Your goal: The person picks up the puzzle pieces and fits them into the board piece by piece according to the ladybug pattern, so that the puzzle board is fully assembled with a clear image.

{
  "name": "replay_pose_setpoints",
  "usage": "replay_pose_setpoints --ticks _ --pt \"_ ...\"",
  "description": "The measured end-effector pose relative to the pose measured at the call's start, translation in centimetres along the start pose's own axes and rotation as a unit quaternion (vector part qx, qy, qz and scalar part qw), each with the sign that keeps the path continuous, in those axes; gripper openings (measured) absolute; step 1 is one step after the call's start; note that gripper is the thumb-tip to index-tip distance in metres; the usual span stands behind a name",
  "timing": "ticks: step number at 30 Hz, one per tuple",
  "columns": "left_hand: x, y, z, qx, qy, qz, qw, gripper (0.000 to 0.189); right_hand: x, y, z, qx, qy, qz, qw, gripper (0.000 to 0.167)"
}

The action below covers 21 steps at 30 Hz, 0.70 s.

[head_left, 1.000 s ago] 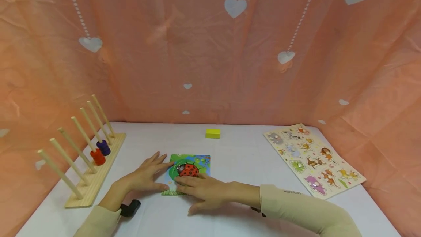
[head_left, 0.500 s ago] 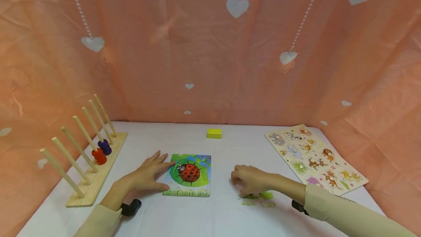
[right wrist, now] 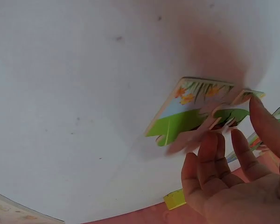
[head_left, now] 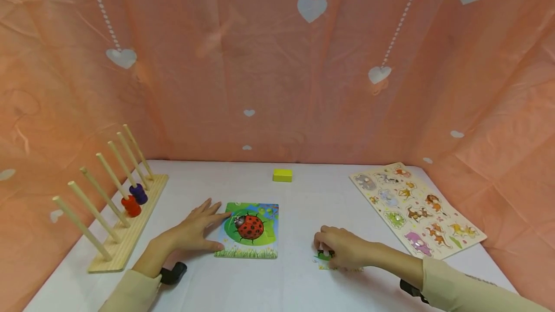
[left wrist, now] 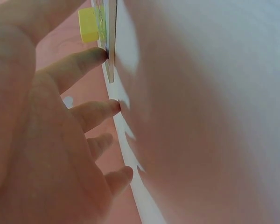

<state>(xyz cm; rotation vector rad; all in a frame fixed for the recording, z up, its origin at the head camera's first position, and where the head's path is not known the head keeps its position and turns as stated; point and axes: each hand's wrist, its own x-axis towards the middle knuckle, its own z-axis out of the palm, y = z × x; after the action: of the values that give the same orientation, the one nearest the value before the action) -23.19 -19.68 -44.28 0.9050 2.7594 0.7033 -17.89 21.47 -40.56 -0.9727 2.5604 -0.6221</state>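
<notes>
A square ladybug jigsaw puzzle (head_left: pixel 250 227) lies flat near the middle of the white table. My left hand (head_left: pixel 195 230) lies spread at its left side, with index fingertip and thumb tip at the puzzle's edge; the left wrist view shows the fingers extended. To the right of the puzzle, my right hand (head_left: pixel 344 247) bends down with curled fingers, pinching a green-and-dark jigsaw piece (right wrist: pixel 231 115) between thumb and fingers. Beside it on the table lies another jigsaw piece (right wrist: pixel 179 114), green and pale blue with orange flowers. The hand partly hides these pieces in the head view.
On the left stands a wooden peg rack (head_left: pixel 130 225) with red rings (head_left: pixel 131 205) and purple rings (head_left: pixel 138 193). A yellow block (head_left: pixel 283 175) sits toward the back. At the right lies an animal puzzle board (head_left: pixel 416 211). A pink curtain (head_left: pixel 277 76) hangs behind the table.
My right hand has left the ladybug puzzle, moved right to the loose jigsaw pieces, then shifted slightly down and right over them. My left hand has stayed in place.
</notes>
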Motion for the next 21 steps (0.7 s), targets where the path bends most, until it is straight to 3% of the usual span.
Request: replay_pose_setpoints --ticks 21 --pt "-0.03 0.3 -0.15 -0.007 0.003 0.002 1.0 0.088 -0.02 -0.48 0.18 -0.041 0.012 -0.005 0.9991 0.045"
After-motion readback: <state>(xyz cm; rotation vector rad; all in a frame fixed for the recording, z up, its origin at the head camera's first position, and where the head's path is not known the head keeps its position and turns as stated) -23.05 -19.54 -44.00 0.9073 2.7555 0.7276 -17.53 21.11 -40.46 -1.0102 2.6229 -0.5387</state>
